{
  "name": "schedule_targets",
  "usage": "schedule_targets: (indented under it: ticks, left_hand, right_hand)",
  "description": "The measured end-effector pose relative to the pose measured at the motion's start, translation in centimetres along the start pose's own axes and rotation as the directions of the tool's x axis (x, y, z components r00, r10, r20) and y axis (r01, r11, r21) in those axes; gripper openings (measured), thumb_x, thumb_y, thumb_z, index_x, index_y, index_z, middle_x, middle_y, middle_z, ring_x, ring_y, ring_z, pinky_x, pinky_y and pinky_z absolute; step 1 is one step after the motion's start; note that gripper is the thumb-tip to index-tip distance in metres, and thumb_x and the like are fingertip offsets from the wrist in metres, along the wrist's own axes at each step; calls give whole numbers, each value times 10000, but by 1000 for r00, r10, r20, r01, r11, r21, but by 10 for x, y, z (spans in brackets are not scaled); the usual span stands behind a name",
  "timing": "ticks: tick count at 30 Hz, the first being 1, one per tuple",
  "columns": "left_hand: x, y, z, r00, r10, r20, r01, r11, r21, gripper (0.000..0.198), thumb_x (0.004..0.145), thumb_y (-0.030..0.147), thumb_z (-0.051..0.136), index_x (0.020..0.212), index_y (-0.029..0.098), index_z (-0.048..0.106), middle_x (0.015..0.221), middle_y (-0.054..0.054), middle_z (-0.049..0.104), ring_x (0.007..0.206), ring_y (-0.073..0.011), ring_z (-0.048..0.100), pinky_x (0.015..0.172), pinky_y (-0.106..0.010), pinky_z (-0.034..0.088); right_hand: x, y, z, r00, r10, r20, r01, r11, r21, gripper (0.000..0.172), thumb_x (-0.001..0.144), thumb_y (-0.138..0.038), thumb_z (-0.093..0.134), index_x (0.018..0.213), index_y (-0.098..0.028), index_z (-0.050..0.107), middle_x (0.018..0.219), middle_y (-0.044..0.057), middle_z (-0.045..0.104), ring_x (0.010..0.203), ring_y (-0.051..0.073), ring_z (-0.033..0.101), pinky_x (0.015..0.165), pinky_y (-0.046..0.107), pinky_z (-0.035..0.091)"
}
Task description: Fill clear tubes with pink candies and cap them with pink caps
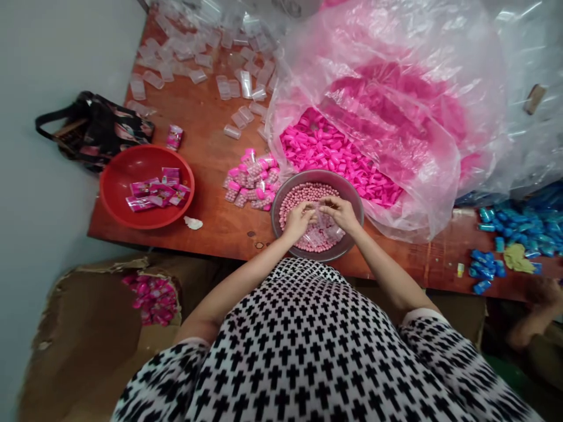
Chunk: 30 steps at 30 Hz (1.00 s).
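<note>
A clear plastic container (324, 220) is hovering above pink beads (307, 193) in a gray bowl (319, 176), the left hand (299, 220) and right hand (341, 213) both pinching it. Pink-capped, bead-filled containers (254, 177) are lying at the bowl's ten o'clock, a red bowl (118, 190) resting farther toward nine.

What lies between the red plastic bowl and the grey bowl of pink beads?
The head view shows a white scrap beside the red bowl, bare brown wooden tabletop, then a pile of clear, pink-capped containers of pink beads beside the grey bowl.
</note>
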State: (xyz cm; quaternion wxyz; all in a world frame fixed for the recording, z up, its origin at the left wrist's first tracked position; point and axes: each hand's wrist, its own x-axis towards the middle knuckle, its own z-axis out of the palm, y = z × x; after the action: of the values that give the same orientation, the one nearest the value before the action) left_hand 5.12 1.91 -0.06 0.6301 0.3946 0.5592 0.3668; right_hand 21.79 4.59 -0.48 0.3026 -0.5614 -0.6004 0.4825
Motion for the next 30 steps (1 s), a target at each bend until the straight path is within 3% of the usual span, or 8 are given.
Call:
schedule_targets:
  ticks: [5,8,11,13,18,21,26,30]
  left_hand:
    - [9,0,7,993,-102,-57,84,963,-257,112,772,173,592,878,155,562,739,16,618,591,-119,657,644,-322,592]
    - [9,-1,-1,987,-139,-74,113,951,-288,137,785,209,596,908,148,584,747,4,635,611,-113,662,626,-278,588]
    - [4,-4,-19,983,-144,-113,112,962,-250,214,797,237,592,992,151,604,841,-21,653,600,-103,663,597,-250,582]
    - [0,-7,-31,982,-120,-145,88,975,-206,238,803,238,581,1022,149,613,899,-38,658,618,-102,665,607,-251,586]
    - [0,-11,-37,987,-15,-159,7,999,-49,323,795,238,589,1112,180,612,1164,-87,640,816,-164,685,663,-297,601]
    - [5,-9,-28,990,27,-141,-35,998,-51,329,822,256,569,1139,177,604,1126,-79,666,861,-173,686,715,-313,598]
    - [5,0,-30,986,125,-107,-107,981,161,184,826,246,576,946,174,696,896,-29,723,784,-158,682,755,-306,571]
    - [0,7,-38,967,254,23,-236,857,458,137,792,200,640,897,209,729,929,-35,735,883,-175,670,873,-313,512]
  right_hand:
    - [-6,-5,23,993,117,-14,-113,980,166,383,756,-444,616,1030,-176,622,890,36,677,760,158,608,685,286,492]
    - [4,-3,18,997,70,20,-67,989,-135,312,826,-379,552,1029,-162,648,932,65,684,818,182,606,770,321,481]
    - [24,-2,2,997,74,-13,-69,834,-547,274,856,-266,508,1052,-153,662,1087,122,650,978,232,579,876,360,436]
    - [38,-3,-4,996,89,20,-55,760,-648,278,852,-231,503,1067,-157,661,1146,130,624,1035,243,562,901,364,422]
    - [46,-12,19,985,151,81,-133,970,-202,322,793,-359,585,1030,-146,634,927,59,685,834,191,621,803,340,480]
    - [33,-18,35,976,183,118,-194,977,90,357,807,-455,548,951,-136,623,836,52,684,760,176,625,748,329,494]
    - [23,-32,17,975,-16,220,68,970,-233,393,775,-434,632,1052,-156,624,1018,80,672,929,204,606,848,335,450]
    - [35,-41,-3,834,-34,550,387,747,-541,291,863,-281,555,1122,-156,601,1021,96,655,974,215,570,858,313,416]
